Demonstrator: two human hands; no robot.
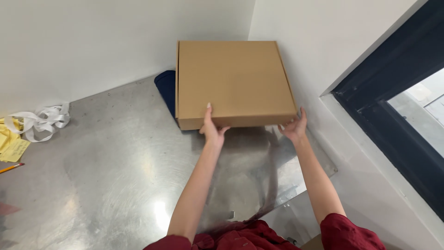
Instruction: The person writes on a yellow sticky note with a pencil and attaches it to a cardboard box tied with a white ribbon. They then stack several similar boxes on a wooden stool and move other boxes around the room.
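While both hands grip its near edge, the box (pixel 233 81) sits in the upper centre of the frame, pushed into the corner where two white walls meet. It is flat, square, plain brown cardboard, lid shut, its top tilted slightly toward the camera. Its far left part rests over a dark blue thing (pixel 166 90), only a strip of which shows at the box's left side; I cannot tell what that thing is.

At the box's front left, the left hand (pixel 212 129) holds the front wall, thumb laid up on the lid and fingers curled under the bottom edge. At the front right corner, the right hand (pixel 292 127) is partly open, fingers spread and touching the corner from below and beside; whether it has a firm hold I cannot tell.

Below the box spreads the table (pixel 111 176), brushed metal with bright glare, filling the lower left of the frame. At far left lie a white ribbon (pixel 44 121), yellow paper (pixel 11 146) and a pencil (pixel 11 167). Red sleeves (pixel 342 229) show at the bottom. On the right runs a dark window frame (pixel 393 115).
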